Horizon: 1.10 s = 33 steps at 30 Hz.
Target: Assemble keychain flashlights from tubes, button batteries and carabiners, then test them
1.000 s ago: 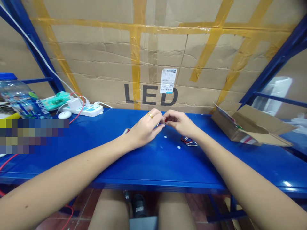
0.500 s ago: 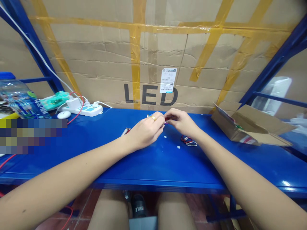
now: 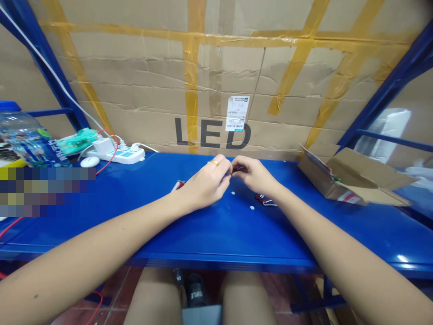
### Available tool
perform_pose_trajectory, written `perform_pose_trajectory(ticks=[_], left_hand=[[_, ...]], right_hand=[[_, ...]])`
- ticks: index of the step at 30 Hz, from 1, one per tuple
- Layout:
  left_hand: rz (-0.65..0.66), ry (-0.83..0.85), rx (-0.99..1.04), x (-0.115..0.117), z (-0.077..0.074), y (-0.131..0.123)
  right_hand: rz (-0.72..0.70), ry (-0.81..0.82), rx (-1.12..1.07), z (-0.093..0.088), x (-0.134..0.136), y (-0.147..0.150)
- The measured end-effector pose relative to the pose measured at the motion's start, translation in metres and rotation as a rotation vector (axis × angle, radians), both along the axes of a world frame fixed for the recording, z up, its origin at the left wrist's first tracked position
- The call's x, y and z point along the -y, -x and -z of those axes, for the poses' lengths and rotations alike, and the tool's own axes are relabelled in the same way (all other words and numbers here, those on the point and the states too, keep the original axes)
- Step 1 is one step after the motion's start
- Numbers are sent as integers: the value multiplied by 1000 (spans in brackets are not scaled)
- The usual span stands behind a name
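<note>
My left hand (image 3: 214, 181), with a gold ring on one finger, meets my right hand (image 3: 252, 175) fingertip to fingertip above the blue table (image 3: 216, 234). The fingers of both are closed in a pinch. Whatever lies between them is hidden by the fingers. Beside my right wrist lie several small carabiners (image 3: 265, 200), red and silver, partly covered by the forearm. Behind my left wrist a red and silver item (image 3: 178, 185) sticks out. Two small pale discs (image 3: 252, 207) lie on the table just below the hands.
On the left stand a large plastic bottle (image 3: 32, 140) and a white power strip (image 3: 126, 155) with plugs and cables. An open cardboard box (image 3: 348, 180) sits at the right. A big taped carton (image 3: 142, 90) marked LED forms the back wall.
My right hand has shifted slightly left and down, and its forearm covers more of the carabiners. The bit of red that showed between the fingertips is now hidden.
</note>
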<state>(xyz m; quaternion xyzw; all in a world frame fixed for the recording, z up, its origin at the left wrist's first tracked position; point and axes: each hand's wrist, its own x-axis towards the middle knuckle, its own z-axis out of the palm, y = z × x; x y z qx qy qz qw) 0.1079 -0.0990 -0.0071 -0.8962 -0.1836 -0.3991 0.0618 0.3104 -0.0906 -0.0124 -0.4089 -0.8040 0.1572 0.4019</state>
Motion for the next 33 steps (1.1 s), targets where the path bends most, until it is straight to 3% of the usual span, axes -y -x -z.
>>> perform_pose_trajectory(ticks=[4, 9, 14, 28, 33], left_hand=[[3, -68, 124, -1, -2, 1], [-2, -78, 47, -7, 1, 4], [-18, -84, -17, -10, 8, 3], [-68, -119, -23, -9, 8, 4], [-105, -100, -48, -7, 7, 3]], right_hand=[[-11, 65, -91, 0, -1, 0], [-51, 151, -179, 0, -1, 1], [-56, 150, -174, -1, 1, 3], [-59, 156, -200, -2, 3, 6], [-28, 84, -152, -2, 3, 6]])
